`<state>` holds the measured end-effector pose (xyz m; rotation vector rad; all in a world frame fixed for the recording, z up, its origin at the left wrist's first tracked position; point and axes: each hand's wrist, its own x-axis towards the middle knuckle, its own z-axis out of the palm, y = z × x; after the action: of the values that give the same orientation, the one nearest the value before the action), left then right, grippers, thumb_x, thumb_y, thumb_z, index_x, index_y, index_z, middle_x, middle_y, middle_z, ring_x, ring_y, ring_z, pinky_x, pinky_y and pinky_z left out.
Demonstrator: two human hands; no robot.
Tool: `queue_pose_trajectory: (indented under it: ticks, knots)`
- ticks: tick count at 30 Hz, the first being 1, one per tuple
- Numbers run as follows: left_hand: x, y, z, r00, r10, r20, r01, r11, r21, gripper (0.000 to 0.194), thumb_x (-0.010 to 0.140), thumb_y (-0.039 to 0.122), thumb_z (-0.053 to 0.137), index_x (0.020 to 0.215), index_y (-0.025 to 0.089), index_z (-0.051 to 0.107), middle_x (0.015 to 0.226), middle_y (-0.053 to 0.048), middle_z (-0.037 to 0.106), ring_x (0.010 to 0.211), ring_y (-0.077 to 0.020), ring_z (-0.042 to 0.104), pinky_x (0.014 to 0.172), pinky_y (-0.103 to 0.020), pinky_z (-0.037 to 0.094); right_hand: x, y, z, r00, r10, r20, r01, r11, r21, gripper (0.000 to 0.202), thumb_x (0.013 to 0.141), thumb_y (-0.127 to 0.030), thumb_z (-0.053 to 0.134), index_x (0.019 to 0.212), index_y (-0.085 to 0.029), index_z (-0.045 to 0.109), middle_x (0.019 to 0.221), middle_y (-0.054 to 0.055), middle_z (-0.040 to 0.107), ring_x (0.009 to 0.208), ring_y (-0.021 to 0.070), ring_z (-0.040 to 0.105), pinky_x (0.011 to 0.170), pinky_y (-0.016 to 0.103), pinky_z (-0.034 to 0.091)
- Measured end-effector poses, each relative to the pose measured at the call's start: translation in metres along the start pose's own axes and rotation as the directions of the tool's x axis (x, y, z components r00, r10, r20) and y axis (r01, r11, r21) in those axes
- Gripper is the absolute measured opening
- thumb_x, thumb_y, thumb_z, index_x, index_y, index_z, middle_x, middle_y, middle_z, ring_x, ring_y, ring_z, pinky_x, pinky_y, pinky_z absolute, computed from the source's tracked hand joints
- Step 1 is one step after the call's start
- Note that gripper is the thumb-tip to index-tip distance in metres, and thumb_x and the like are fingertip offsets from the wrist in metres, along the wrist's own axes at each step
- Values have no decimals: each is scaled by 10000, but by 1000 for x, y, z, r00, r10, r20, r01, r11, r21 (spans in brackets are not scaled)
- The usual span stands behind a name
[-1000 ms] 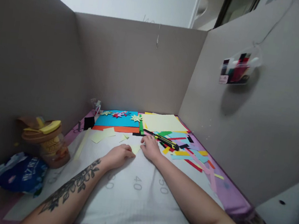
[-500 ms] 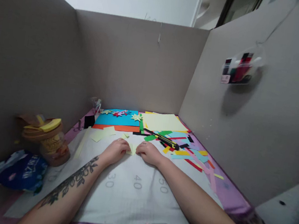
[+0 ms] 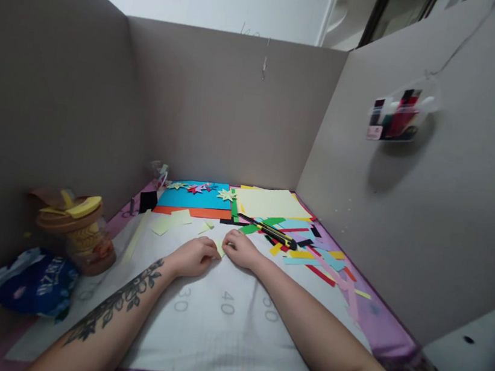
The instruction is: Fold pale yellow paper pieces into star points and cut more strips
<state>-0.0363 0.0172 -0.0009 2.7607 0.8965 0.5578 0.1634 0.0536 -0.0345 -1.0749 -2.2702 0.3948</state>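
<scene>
Between my two hands is a small piece of pale yellow paper [image 3: 220,247], mostly covered by my fingers. My left hand [image 3: 195,257] is closed, its fingertips pinching the paper's near left side. My right hand [image 3: 241,249] has its fingers curled on the paper's right side. Just beyond them lie small folded pale yellow pieces [image 3: 206,227]. Farther left are larger pale yellow paper squares [image 3: 170,221]. Under my forearms spreads a white sheet [image 3: 227,341] with printed numbers.
Folded paper stars [image 3: 227,195] rest by a blue sheet [image 3: 195,199] at the back. A utility knife [image 3: 275,234] lies among coloured paper strips [image 3: 311,256] on the right. A lidded cup [image 3: 86,231] and a blue packet [image 3: 34,284] stand left. Grey panels [image 3: 231,104] enclose the table.
My left hand has come slightly nearer and right. My right hand has shifted a little left, and the hands are closer together. Less of the paper between them shows.
</scene>
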Motion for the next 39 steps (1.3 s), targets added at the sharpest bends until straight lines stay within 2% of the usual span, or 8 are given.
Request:
queue_pose_trajectory:
  ticks: [4, 10, 17, 22, 29, 34, 37, 39]
  knots:
    - [1, 3, 0, 1000, -3, 29, 2, 999, 45, 295, 828, 147, 464, 1005, 225, 686, 915, -49, 654, 847, -159, 583, 755, -241, 442, 5, 0, 3, 996, 87, -25, -87, 996, 15, 65, 731, -136, 591, 696, -158, 640, 836, 42, 579, 851, 166, 509, 806, 290, 382]
    - [4, 3, 6, 997, -24, 80, 5, 974, 228, 354, 833, 116, 428, 1036, 260, 679, 834, -47, 607, 788, -167, 554, 693, -246, 408, 10, -2, 1, 983, 182, -3, -182, 982, 60, 59, 674, -141, 606, 624, -145, 639, 801, 30, 584, 755, 139, 525, 678, 229, 387]
    - [3, -1, 6, 993, -25, 115, -1, 975, 222, 398, 823, 89, 422, 1059, 285, 675, 852, -37, 608, 809, -168, 550, 703, -244, 392, 15, -6, 1, 960, 280, 33, -281, 959, 35, 103, 643, -160, 584, 544, -137, 599, 662, 22, 603, 642, 125, 524, 548, 207, 343]
    - [3, -1, 6, 993, -36, 116, 9, 974, 224, 414, 819, 81, 410, 1068, 279, 675, 852, -39, 612, 815, -169, 550, 710, -246, 393, 15, -10, 0, 958, 287, 3, -287, 958, 25, 105, 646, -155, 578, 543, -141, 595, 744, 33, 623, 660, 122, 525, 564, 207, 349]
    - [3, -1, 7, 994, -27, 107, 0, 970, 241, 381, 823, 105, 414, 1032, 274, 684, 860, -40, 608, 810, -165, 547, 704, -246, 396, 14, -9, 2, 957, 290, 20, -291, 957, 11, 105, 662, -166, 584, 563, -139, 605, 706, 28, 609, 678, 130, 523, 586, 211, 354]
    - [4, 4, 6, 993, -41, 109, 12, 967, 254, 344, 823, 123, 422, 990, 260, 689, 838, -44, 607, 798, -173, 548, 700, -255, 410, 14, -6, 5, 964, 267, 5, -266, 963, -28, 110, 691, -177, 579, 590, -143, 608, 791, 39, 598, 727, 137, 519, 630, 222, 363]
    - [5, 9, 6, 996, -40, 75, 22, 974, 227, 338, 815, 113, 418, 970, 241, 689, 930, -51, 630, 867, -185, 551, 738, -270, 426, 12, -7, 6, 965, 261, 18, -258, 961, -96, 118, 737, -208, 575, 637, -160, 614, 838, 48, 581, 805, 162, 511, 693, 249, 367]
    - [7, 12, 6, 999, 1, 53, -11, 982, 188, 332, 806, 101, 417, 957, 223, 687, 998, -60, 638, 929, -192, 546, 790, -286, 431, 10, -8, 5, 962, 273, 7, -269, 949, -163, 105, 768, -260, 586, 713, -177, 618, 891, 56, 571, 886, 190, 491, 745, 279, 363]
